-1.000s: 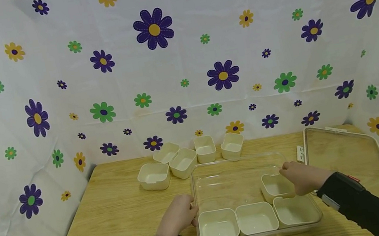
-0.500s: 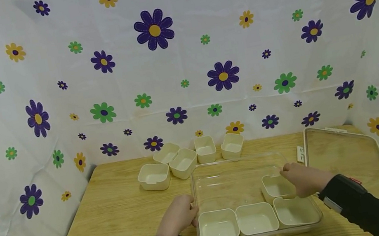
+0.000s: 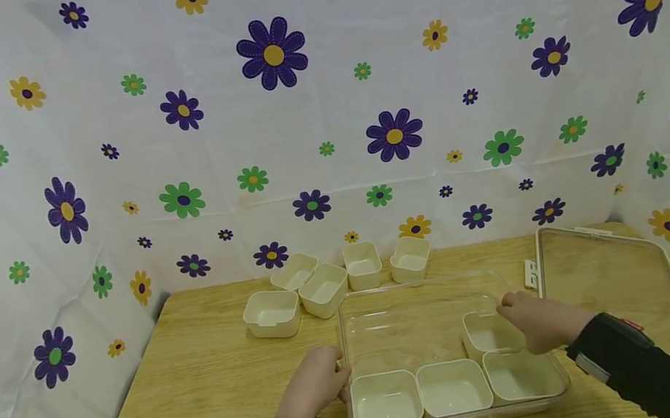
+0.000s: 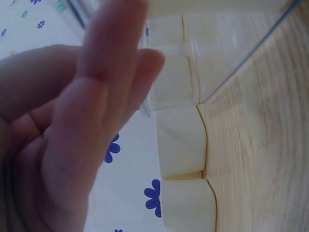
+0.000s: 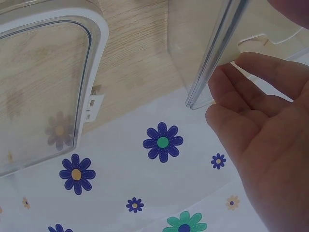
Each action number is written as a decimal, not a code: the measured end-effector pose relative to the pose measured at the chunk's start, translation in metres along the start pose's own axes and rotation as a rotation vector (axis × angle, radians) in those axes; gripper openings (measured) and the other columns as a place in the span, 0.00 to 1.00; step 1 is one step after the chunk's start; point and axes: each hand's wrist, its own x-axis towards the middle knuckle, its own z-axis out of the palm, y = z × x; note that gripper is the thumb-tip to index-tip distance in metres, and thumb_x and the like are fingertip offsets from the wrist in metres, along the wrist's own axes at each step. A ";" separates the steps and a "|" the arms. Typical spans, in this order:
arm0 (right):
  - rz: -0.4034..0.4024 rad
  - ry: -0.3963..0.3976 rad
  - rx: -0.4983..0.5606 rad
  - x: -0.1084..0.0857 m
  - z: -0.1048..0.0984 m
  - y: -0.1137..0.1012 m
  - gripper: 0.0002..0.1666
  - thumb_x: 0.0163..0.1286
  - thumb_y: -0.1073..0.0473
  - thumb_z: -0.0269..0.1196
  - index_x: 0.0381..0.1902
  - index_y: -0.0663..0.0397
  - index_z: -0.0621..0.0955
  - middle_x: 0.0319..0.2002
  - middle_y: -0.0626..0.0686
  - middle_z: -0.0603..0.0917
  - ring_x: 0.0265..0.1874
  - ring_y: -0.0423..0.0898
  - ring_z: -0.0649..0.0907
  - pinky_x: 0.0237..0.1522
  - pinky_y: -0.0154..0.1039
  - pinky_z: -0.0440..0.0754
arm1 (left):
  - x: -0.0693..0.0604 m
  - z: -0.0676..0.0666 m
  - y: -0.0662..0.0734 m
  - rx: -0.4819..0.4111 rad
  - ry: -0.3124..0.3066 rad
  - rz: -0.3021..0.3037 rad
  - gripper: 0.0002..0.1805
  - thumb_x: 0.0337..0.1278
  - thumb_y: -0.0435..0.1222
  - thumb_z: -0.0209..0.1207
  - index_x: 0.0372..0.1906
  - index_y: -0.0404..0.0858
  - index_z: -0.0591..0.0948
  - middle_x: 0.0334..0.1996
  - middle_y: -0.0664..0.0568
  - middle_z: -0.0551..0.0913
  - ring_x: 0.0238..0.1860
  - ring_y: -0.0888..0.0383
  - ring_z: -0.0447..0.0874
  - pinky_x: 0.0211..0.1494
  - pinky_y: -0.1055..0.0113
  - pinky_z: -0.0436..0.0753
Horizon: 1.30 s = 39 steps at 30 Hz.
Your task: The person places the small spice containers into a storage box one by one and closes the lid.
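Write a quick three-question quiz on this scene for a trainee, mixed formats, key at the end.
1. Count: how many cream bins stand on the table outside the clear box?
2. True or false: the clear box is closed.
3. Which grip is at the lone bin behind the front row inside the box?
A) left
B) right
C) neither

Key:
1. Five.
2. False; it is open, and the cream-framed lid lies off to its right.
3. B, the right grip.
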 end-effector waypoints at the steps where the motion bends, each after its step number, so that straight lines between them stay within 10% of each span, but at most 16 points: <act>1: 0.000 0.000 0.002 0.000 0.000 0.000 0.33 0.39 0.80 0.55 0.50 0.79 0.68 0.47 0.69 0.69 0.47 0.65 0.69 0.46 0.54 0.70 | 0.000 0.000 0.000 -0.001 0.000 0.000 0.08 0.55 0.29 0.52 0.22 0.35 0.72 0.09 0.54 0.72 0.11 0.63 0.68 0.15 0.71 0.61; 39: -0.049 0.086 -0.085 0.007 -0.001 0.001 0.32 0.45 0.68 0.62 0.48 0.80 0.69 0.46 0.70 0.71 0.46 0.64 0.71 0.47 0.54 0.69 | -0.001 0.001 -0.001 -0.004 0.016 0.015 0.10 0.54 0.28 0.52 0.19 0.36 0.70 0.09 0.54 0.71 0.11 0.63 0.70 0.15 0.71 0.62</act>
